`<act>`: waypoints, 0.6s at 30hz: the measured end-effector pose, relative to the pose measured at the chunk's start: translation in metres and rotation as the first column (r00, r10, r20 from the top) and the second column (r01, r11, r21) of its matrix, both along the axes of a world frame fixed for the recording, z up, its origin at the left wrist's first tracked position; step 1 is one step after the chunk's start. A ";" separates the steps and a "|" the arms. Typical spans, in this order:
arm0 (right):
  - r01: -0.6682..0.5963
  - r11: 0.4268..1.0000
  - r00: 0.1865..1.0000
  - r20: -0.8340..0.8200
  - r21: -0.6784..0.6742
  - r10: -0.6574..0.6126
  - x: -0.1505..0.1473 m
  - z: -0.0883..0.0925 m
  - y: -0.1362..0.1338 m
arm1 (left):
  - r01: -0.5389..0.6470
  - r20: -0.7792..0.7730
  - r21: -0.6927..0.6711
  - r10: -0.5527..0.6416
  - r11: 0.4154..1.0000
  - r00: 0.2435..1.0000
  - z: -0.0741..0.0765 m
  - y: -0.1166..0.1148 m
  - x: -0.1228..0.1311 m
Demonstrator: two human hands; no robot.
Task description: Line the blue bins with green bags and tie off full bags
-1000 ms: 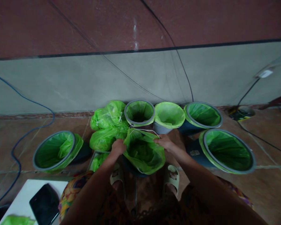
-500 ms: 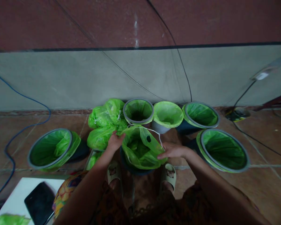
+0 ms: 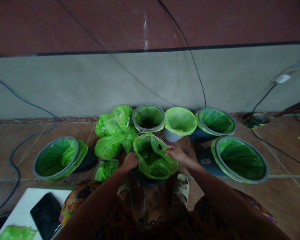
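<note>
A green plastic liner bag (image 3: 152,158) stands open in a dark bin (image 3: 146,178) on the floor between my feet. My left hand (image 3: 130,161) is closed on the bag's left edge. My right hand (image 3: 174,152) pinches the right edge, near a hole in the plastic and a white drawstring. The bag's mouth is held wide and more green plastic shows inside it.
Several grey bins lined with green bags stand around: one at the left (image 3: 57,162), three along the wall (image 3: 148,118), one at the right (image 3: 240,159). Tied green bags (image 3: 112,135) lie heaped behind my left hand. A white table with a black tablet (image 3: 43,216) is at lower left. Cables cross the floor.
My left hand has dropped from the bag's upper left rim to its lower left edge. My right hand has risen to the right rim. The bag's mouth is wider and rounder.
</note>
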State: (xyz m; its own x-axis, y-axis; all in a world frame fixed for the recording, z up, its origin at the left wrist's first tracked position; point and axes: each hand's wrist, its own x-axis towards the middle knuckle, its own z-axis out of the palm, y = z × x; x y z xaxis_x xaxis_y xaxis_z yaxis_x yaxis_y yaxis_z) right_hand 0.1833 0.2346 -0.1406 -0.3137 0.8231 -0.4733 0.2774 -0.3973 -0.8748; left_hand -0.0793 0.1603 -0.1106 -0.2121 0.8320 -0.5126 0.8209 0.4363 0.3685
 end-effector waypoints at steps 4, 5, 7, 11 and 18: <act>-0.020 1.000 0.998 -0.053 0.023 0.021 -0.002 0.026 0.004 | -0.023 -0.099 -0.006 0.022 1.000 0.995 0.011 0.011 -0.009; -0.038 0.999 0.997 -0.074 0.016 0.039 -0.001 0.035 0.005 | -0.032 -0.127 -0.001 0.032 0.999 0.991 0.015 0.014 -0.012; -0.095 0.995 0.989 -0.117 -0.028 0.091 0.004 0.055 0.007 | -0.055 -0.191 0.039 0.062 0.998 0.980 0.023 0.017 -0.016; -0.343 0.931 0.927 -0.202 -0.125 0.315 0.019 0.095 0.005 | -0.085 -0.256 0.154 0.123 0.984 0.959 0.041 0.022 -0.020; -0.657 0.742 0.753 -0.172 -0.132 0.636 0.030 0.099 -0.008 | -0.218 -0.119 0.277 0.259 0.936 0.959 0.045 0.032 -0.022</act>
